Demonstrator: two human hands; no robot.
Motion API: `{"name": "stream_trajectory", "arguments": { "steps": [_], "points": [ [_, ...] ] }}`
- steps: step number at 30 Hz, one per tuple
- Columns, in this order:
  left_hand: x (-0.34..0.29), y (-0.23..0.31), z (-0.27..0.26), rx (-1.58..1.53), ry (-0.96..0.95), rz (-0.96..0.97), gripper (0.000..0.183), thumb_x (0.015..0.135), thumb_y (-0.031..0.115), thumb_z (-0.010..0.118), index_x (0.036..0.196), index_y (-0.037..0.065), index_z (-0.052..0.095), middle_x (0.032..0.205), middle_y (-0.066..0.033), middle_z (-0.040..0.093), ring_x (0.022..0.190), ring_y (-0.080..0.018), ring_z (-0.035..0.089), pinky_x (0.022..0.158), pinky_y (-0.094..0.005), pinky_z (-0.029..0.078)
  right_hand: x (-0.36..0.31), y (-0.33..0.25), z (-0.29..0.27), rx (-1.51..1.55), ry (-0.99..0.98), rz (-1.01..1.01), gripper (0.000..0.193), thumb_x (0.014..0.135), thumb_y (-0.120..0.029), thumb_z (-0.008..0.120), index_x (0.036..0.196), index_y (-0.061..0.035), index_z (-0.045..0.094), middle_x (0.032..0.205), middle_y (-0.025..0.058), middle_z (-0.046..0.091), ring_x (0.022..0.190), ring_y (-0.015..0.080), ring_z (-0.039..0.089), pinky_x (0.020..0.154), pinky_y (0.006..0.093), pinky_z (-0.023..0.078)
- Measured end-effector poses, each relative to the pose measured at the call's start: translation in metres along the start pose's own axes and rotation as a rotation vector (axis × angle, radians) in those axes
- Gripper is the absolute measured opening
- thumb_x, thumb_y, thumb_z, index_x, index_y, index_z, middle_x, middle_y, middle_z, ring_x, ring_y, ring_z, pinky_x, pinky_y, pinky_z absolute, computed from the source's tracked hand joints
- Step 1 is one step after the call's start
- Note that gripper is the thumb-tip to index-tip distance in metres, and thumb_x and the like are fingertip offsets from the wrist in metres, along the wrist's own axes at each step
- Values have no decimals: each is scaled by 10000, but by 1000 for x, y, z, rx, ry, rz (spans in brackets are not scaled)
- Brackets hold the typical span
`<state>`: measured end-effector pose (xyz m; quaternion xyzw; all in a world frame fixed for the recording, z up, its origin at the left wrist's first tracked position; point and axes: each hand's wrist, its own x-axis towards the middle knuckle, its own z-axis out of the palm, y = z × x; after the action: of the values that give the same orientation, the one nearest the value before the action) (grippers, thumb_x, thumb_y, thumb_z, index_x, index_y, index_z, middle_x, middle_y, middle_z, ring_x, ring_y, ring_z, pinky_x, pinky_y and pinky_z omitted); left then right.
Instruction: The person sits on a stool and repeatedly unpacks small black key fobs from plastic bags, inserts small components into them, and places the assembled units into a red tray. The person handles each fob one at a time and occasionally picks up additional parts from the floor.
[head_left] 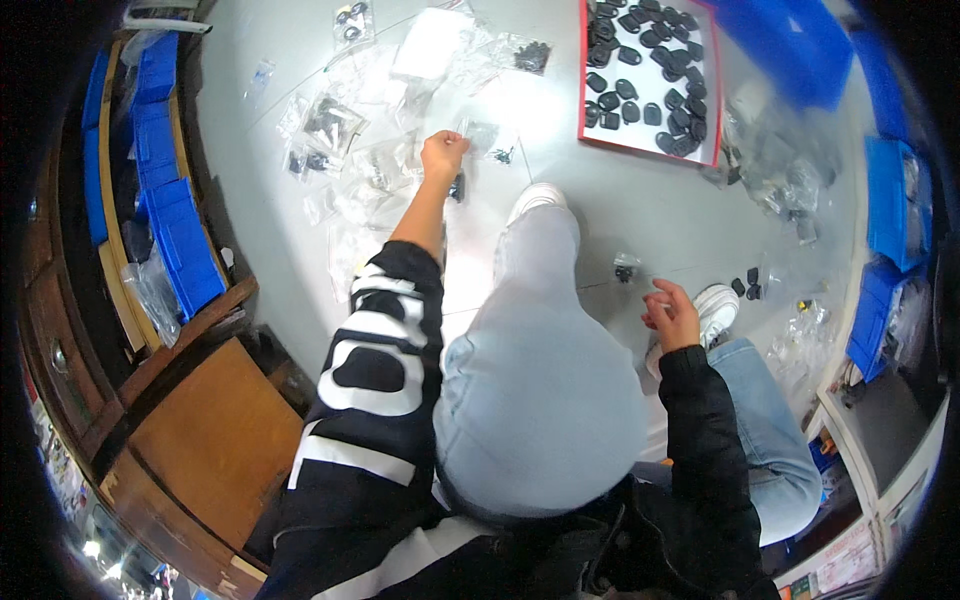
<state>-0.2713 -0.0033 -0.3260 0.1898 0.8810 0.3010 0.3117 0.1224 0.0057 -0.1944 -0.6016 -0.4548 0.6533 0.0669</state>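
left hand [443, 157] pinches a clear bag [481, 136], contents unclear, while right hand [674, 314] hangs loosely spread.

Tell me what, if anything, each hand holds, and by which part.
Left hand seems to pinch a small clear bag by its left edge; right hand holds nothing.

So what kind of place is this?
Probably a parts storeroom or workshop: blue bins stand along both sides, clear bags of small parts lie on the floor, and a red-edged box holds many black pieces.
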Motion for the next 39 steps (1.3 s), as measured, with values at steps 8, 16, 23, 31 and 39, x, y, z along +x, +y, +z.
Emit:
{"name": "stream_trajectory", "arguments": {
  "steps": [8,16,23,31,39],
  "points": [
    [-112,174,-60,168,-454,543,108,703,141,629,720,37,608,544,34,499,493,-39,399,458,-215,331,-8,-114,32,-527,232,-937,660,625,-149,703,1204,-46,404,1189,134,441,1092,270,418,916,356,332],
    [-245,298,-95,38,-712,719,88,735,95,622,750,14,593,612,16,544,533,-27,440,472,-170,333,-73,-183,28,-418,629,-1032,746,568,-291,730,1187,-52,388,1064,119,478,1031,280,425,931,485,239],
    [-314,325,-88,125,-872,855,153,754,127,614,813,-13,594,637,8,546,569,-36,473,511,-177,364,-118,-177,-29,-275,620,-1168,488,581,-173,714,1001,-47,501,861,87,526,809,261,492,727,348,372],
    [-328,326,-88,-482,-1064,488,493,888,389,355,1055,-55,490,713,-53,550,649,-127,526,601,-235,427,-142,-163,-50,-411,461,-1067,476,603,-147,717,1020,-28,520,885,89,554,856,225,528,765,302,405],
    [-343,317,-57,-932,-969,577,682,872,531,147,1164,-44,370,1086,-205,512,1048,-258,470,936,-343,323,-134,-162,-46,-283,409,-965,414,610,-160,708,965,-23,546,842,88,568,832,219,543,723,300,415]
  ]
}}
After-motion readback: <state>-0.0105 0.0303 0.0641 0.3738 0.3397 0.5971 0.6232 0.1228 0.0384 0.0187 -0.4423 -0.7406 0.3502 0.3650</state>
